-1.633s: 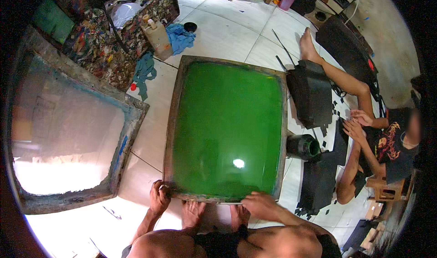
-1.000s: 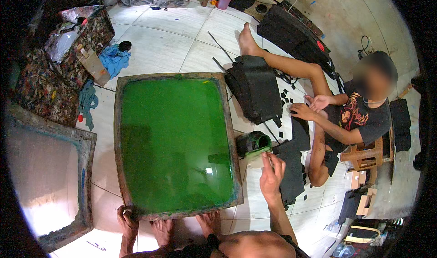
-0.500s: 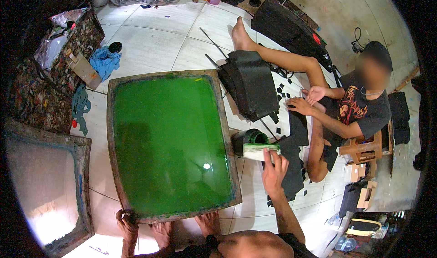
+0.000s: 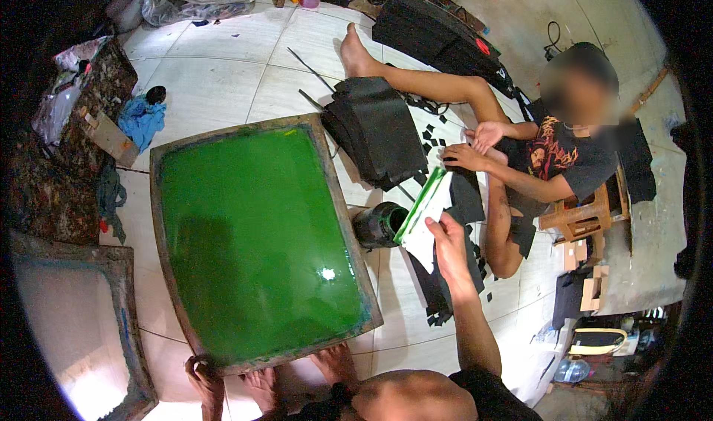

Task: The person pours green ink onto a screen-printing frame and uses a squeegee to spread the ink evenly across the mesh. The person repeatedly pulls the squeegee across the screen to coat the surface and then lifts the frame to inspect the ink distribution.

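Tilted since half a second ago, the flat white scraper with a green edge [image 4: 425,231] now slants steeply. It sticks out up and left from the bare right hand [image 4: 451,250], pinched between thumb and fingers (just beside the round black pot [image 4: 375,226]), while the bare left hand [image 4: 203,374] curls its fingers on the near left corner of the flat green screen with a brown frame [image 4: 252,250].

- Head cam: left of two side-by-side fisheyes, head-worn.
- Looks down and ahead, upright, over the green screen [image 4: 256,235], fairly near.
- Wide: takes in floor [image 4: 215,72], co-worker [image 4: 568,153] at right; straight edges bend toward black rim.
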Action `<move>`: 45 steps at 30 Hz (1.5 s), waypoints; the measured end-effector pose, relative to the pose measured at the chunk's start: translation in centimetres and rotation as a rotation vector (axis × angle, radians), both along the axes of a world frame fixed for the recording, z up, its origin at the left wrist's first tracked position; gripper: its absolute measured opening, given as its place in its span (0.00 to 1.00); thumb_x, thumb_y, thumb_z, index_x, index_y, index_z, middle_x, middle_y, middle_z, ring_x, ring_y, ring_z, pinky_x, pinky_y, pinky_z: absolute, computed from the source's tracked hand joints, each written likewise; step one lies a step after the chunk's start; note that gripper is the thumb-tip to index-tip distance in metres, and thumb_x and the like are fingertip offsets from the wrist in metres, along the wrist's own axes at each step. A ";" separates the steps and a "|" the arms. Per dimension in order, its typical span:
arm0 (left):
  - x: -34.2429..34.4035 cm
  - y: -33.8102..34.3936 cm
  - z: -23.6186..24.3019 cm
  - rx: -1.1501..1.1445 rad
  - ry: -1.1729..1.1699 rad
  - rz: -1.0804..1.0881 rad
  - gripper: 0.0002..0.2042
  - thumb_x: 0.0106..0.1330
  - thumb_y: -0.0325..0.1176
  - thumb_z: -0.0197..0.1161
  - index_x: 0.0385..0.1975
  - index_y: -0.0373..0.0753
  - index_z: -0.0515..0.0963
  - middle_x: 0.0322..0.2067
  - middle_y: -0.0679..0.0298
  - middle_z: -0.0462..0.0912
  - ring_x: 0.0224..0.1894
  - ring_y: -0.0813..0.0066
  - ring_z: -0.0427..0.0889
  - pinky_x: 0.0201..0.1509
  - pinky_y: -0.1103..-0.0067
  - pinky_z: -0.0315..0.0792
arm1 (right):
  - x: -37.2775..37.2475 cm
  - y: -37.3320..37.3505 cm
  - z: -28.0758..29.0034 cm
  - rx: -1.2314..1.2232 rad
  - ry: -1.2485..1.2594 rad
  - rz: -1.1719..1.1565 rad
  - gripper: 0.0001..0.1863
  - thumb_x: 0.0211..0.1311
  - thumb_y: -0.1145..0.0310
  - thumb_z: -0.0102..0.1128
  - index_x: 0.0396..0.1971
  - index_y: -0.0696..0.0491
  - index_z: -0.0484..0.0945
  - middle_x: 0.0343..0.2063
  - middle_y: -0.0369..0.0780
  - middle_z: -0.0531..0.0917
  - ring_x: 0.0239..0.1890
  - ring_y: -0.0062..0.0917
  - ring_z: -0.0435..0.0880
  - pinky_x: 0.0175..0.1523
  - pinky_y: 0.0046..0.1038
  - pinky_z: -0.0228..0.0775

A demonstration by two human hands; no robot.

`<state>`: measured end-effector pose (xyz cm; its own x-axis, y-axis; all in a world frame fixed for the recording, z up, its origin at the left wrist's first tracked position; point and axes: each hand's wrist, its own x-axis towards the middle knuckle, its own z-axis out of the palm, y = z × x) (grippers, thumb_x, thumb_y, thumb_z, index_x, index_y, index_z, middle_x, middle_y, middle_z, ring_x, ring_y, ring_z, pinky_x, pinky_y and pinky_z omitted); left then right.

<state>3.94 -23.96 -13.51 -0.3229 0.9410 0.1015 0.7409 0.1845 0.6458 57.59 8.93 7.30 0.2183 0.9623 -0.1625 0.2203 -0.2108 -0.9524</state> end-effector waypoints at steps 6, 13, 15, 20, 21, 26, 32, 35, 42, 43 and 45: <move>-0.3 -0.5 -0.2 0.000 -0.034 -0.008 0.20 0.67 0.33 0.65 0.54 0.40 0.65 0.44 0.52 0.74 0.40 0.60 0.78 0.43 0.70 0.77 | -1.8 -5.0 -2.2 -0.119 -0.121 0.050 0.11 0.69 0.69 0.57 0.46 0.58 0.79 0.29 0.32 0.82 0.28 0.10 0.75 0.31 0.16 0.65; 0.7 -1.4 -0.4 0.013 -0.999 0.332 0.20 0.69 0.35 0.63 0.56 0.41 0.64 0.44 0.53 0.74 0.39 0.60 0.78 0.43 0.71 0.77 | -8.7 -13.4 -0.1 -0.241 -0.386 0.367 0.10 0.68 0.67 0.60 0.38 0.60 0.79 0.23 0.37 0.79 0.26 0.21 0.77 0.31 0.27 0.69; 0.8 -1.6 0.1 0.067 -1.213 0.411 0.20 0.71 0.36 0.61 0.58 0.41 0.62 0.44 0.53 0.74 0.40 0.60 0.77 0.44 0.70 0.76 | -10.3 -11.3 1.5 -0.224 -0.480 0.512 0.08 0.67 0.69 0.58 0.34 0.59 0.79 0.28 0.45 0.79 0.30 0.29 0.79 0.36 0.31 0.70; 0.2 -0.1 2.0 0.089 0.251 -0.191 0.28 0.58 0.26 0.68 0.57 0.40 0.61 0.46 0.50 0.74 0.44 0.50 0.75 0.44 0.57 0.72 | -17.7 8.3 -1.6 0.614 -1.043 0.733 0.14 0.62 0.76 0.53 0.46 0.55 0.80 0.40 0.47 0.80 0.45 0.44 0.78 0.48 0.43 0.68; 0.3 0.1 2.5 0.102 0.264 -0.220 0.28 0.55 0.24 0.68 0.54 0.39 0.62 0.46 0.49 0.74 0.43 0.49 0.75 0.43 0.57 0.71 | -20.2 13.1 -3.1 0.670 -1.185 0.693 0.12 0.62 0.75 0.52 0.44 0.54 0.81 0.40 0.44 0.81 0.47 0.42 0.77 0.51 0.42 0.67; 1.1 1.0 4.1 0.046 0.324 -0.156 0.23 0.51 0.20 0.68 0.45 0.35 0.65 0.45 0.47 0.72 0.42 0.47 0.76 0.40 0.59 0.72 | -25.5 25.9 -7.0 0.570 -1.295 0.807 0.10 0.65 0.68 0.54 0.40 0.50 0.83 0.38 0.39 0.83 0.46 0.37 0.79 0.51 0.42 0.67; 1.4 1.0 4.0 0.048 0.252 -0.159 0.24 0.50 0.18 0.68 0.45 0.37 0.65 0.46 0.47 0.72 0.43 0.48 0.76 0.43 0.57 0.72 | -22.3 21.9 -7.9 0.526 -1.245 1.004 0.09 0.66 0.67 0.52 0.37 0.50 0.82 0.37 0.39 0.82 0.46 0.37 0.78 0.50 0.43 0.66; 1.0 0.4 2.9 0.045 0.267 -0.152 0.23 0.51 0.19 0.68 0.44 0.37 0.65 0.46 0.49 0.73 0.43 0.50 0.76 0.47 0.60 0.71 | -19.2 15.1 -7.3 0.497 -1.296 1.091 0.09 0.64 0.69 0.52 0.37 0.50 0.82 0.37 0.38 0.82 0.47 0.34 0.78 0.52 0.43 0.64; 0.5 -0.9 1.6 -0.067 -0.032 -0.086 0.23 0.54 0.22 0.67 0.49 0.34 0.66 0.46 0.49 0.77 0.48 0.51 0.74 0.48 0.60 0.71 | -14.1 -2.4 -5.2 0.455 -1.350 1.238 0.11 0.60 0.67 0.53 0.40 0.48 0.81 0.37 0.34 0.80 0.47 0.27 0.77 0.51 0.39 0.65; 0.6 -0.9 2.0 -0.028 0.079 -0.129 0.23 0.54 0.22 0.67 0.49 0.34 0.66 0.46 0.49 0.77 0.48 0.51 0.74 0.48 0.60 0.71 | -13.8 -4.6 -4.9 0.415 -1.330 1.240 0.11 0.59 0.66 0.53 0.41 0.48 0.81 0.38 0.33 0.80 0.47 0.26 0.76 0.51 0.38 0.64; 1.0 -0.5 2.9 -0.006 0.179 -0.154 0.23 0.54 0.22 0.67 0.49 0.33 0.66 0.46 0.49 0.77 0.48 0.51 0.74 0.48 0.60 0.71 | -13.1 -8.6 -4.2 0.317 -1.278 1.261 0.13 0.58 0.68 0.55 0.43 0.49 0.80 0.39 0.33 0.80 0.48 0.27 0.75 0.52 0.38 0.63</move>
